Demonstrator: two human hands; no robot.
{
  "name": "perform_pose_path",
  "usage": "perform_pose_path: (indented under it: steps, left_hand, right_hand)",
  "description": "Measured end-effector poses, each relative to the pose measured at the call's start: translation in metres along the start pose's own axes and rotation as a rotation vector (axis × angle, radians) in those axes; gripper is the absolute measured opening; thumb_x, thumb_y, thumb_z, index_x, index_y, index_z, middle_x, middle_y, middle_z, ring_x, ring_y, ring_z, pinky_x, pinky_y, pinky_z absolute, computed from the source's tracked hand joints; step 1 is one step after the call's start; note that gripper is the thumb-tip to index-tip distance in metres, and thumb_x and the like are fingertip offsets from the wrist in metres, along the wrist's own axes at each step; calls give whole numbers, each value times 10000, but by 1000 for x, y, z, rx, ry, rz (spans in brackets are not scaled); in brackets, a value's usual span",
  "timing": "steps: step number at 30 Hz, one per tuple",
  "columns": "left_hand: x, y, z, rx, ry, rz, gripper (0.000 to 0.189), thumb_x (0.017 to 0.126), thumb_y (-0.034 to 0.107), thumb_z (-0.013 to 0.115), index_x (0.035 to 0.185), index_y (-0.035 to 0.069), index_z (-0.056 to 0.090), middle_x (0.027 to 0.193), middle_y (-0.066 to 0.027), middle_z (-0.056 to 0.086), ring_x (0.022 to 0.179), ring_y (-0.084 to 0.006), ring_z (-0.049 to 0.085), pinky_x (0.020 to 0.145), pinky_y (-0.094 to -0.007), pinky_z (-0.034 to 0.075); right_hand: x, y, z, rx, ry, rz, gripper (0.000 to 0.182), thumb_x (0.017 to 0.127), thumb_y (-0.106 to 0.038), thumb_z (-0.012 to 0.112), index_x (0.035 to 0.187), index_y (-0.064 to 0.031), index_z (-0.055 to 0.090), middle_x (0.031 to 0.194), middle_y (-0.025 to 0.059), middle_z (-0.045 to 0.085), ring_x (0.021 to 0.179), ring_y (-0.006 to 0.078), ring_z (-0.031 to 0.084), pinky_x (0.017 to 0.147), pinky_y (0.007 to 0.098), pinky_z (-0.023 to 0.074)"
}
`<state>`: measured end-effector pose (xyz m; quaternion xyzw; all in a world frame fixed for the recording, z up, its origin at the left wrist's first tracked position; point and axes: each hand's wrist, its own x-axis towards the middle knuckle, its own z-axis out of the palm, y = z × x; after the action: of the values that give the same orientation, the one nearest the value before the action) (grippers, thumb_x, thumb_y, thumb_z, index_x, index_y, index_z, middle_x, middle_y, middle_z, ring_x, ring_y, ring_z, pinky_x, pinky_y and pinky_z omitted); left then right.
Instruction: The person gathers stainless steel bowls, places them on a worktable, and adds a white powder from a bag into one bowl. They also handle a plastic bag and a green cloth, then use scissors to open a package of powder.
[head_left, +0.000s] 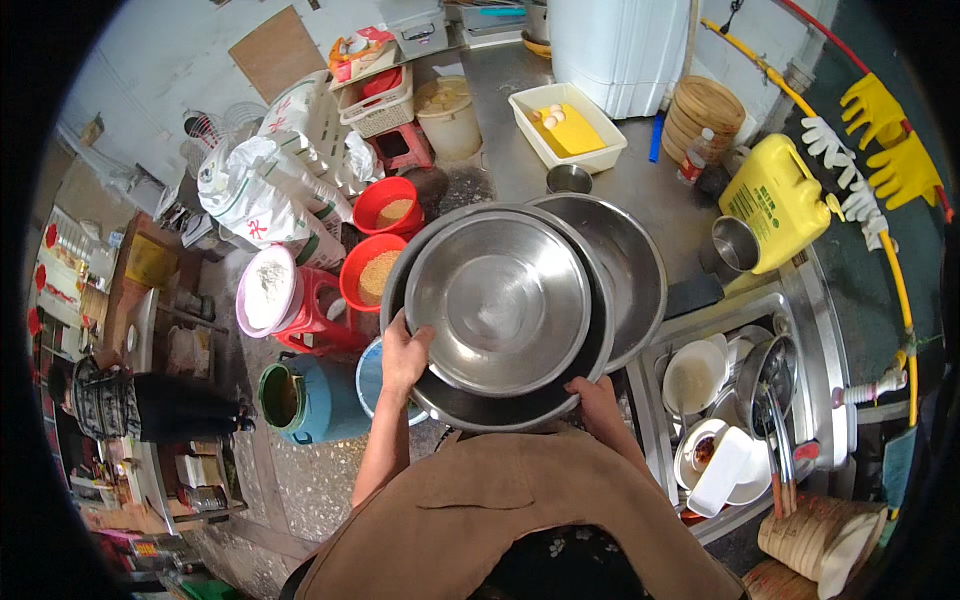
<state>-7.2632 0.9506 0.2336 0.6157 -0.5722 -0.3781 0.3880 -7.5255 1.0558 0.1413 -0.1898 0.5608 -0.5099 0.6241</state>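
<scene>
A smaller stainless steel bowl (499, 300) sits inside a larger stainless steel basin (517, 414), and I hold the pair in front of my apron. My left hand (406, 356) grips the rim on the left, its thumb over the edge. At the lower right of the basin, my right hand (596, 401) has hold of the rim. Partly hidden behind these, another wide metal basin (637, 277) rests by the steel counter (510, 142). Both bowls in my hands look bare inside.
A sink (649, 420) full of dishes is at my right. Left stand red buckets of grain (375, 274), a flour bowl (266, 292) on a red stool and a blue barrel (322, 401). A tray with eggs (570, 135) and a yellow jug (776, 199) stand beyond. A person (142, 397) stands far left.
</scene>
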Motion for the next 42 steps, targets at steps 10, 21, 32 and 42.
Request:
perform_pose_path:
  steps: [10, 21, 32, 42]
  left_hand:
    - [-2, 11, 2, 377, 348, 464, 397, 805, 22, 547, 1200, 20, 508, 1163, -199, 535, 1030, -307, 556, 858, -358, 448]
    - [-31, -63, 27, -653, -44, -300, 600, 927, 384, 471, 1368, 15, 300, 1343, -124, 411, 1222, -222, 392, 1034, -347, 290]
    - [-35, -52, 85, -764, -501, -280, 775, 884, 614, 332, 1421, 74, 187, 1427, -123, 314, 1285, -285, 344, 1042, -466, 281]
    - [-32, -61, 98, -694, -430, -314, 567, 909, 449, 477, 1303, 58, 361, 1212, -87, 517, 1056, -207, 549, 867, -381, 457]
  right_hand:
    - [5, -37, 1, 52, -16, 91, 271, 719, -105, 521, 954, 27, 547, 746, 87, 585, 556, 210, 576, 442, 314, 474]
    - [7, -50, -8, -20, -1, -83, 229, 744, -135, 524, 878, 38, 594, 727, 78, 600, 598, 188, 590, 462, 301, 504]
    - [2, -55, -47, 66, 158, -174, 219, 727, -122, 523, 872, 27, 590, 700, 71, 608, 524, 170, 587, 411, 271, 493]
    - [-15, -36, -66, 136, 221, -211, 218, 723, -103, 535, 909, 8, 560, 738, 68, 600, 559, 174, 584, 393, 277, 475]
